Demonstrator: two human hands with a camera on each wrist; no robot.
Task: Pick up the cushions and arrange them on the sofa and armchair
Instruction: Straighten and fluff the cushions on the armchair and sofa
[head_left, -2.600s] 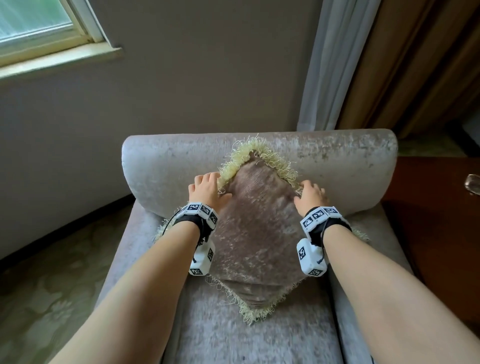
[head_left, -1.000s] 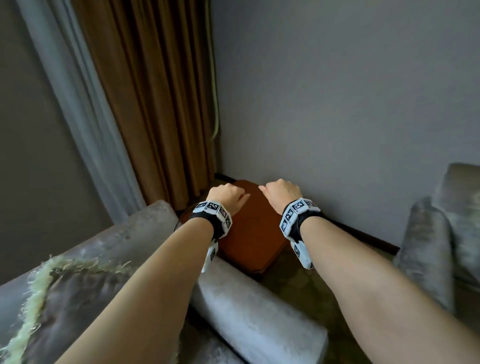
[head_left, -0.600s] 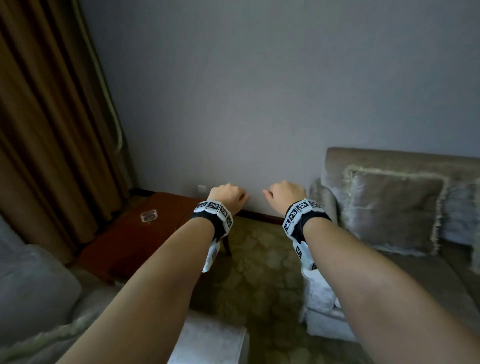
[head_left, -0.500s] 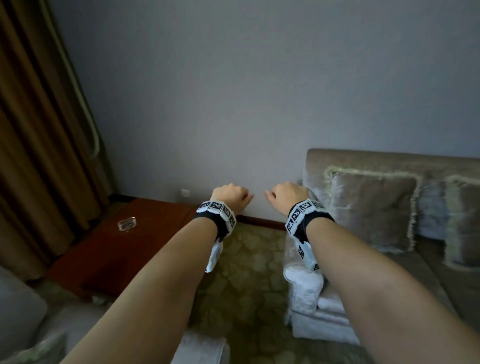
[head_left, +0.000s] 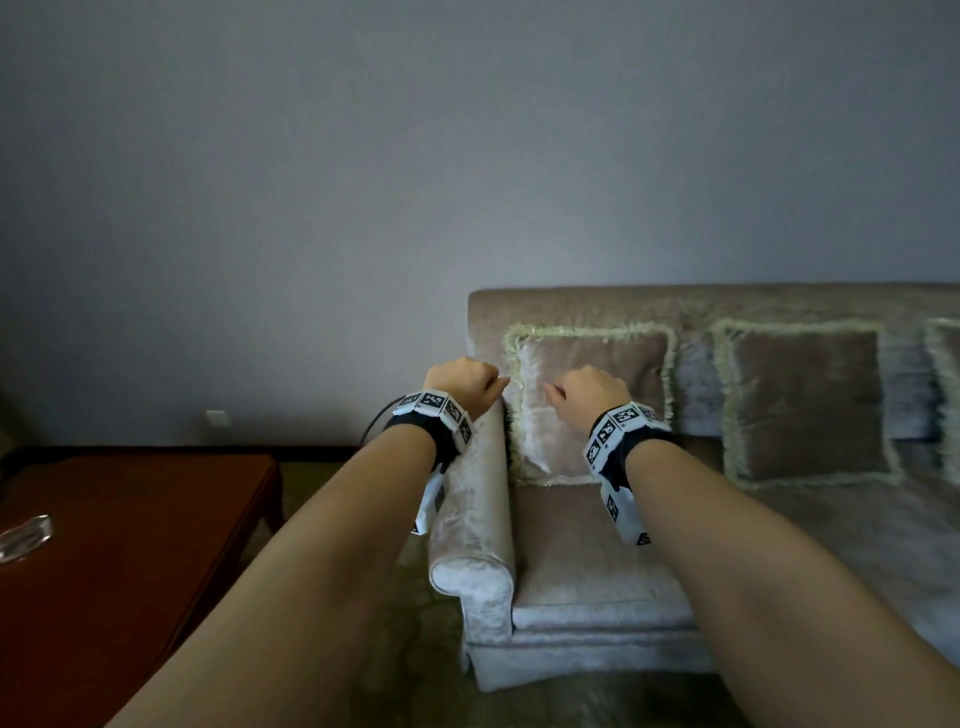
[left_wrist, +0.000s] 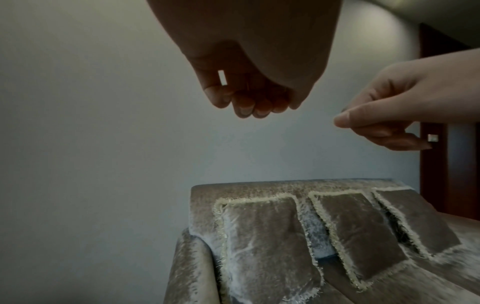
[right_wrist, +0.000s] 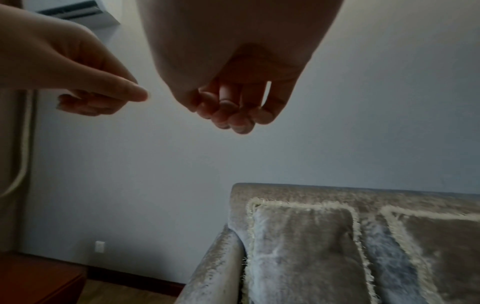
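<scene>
You hold both hands, left hand (head_left: 464, 383) and right hand (head_left: 589, 393), loosely curled and empty before the sofa (head_left: 597, 566), where three cushions (left_wrist: 267, 244) already lean, so next likely straighten the nearest one.

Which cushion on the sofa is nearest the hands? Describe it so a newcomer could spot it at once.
Start at the sofa against the grey wall, then go to its rolled armrest beside the wooden side table. The end cushion leans on the backrest right against that armrest. Its face looks paler and shinier than the middle cushion.
</scene>
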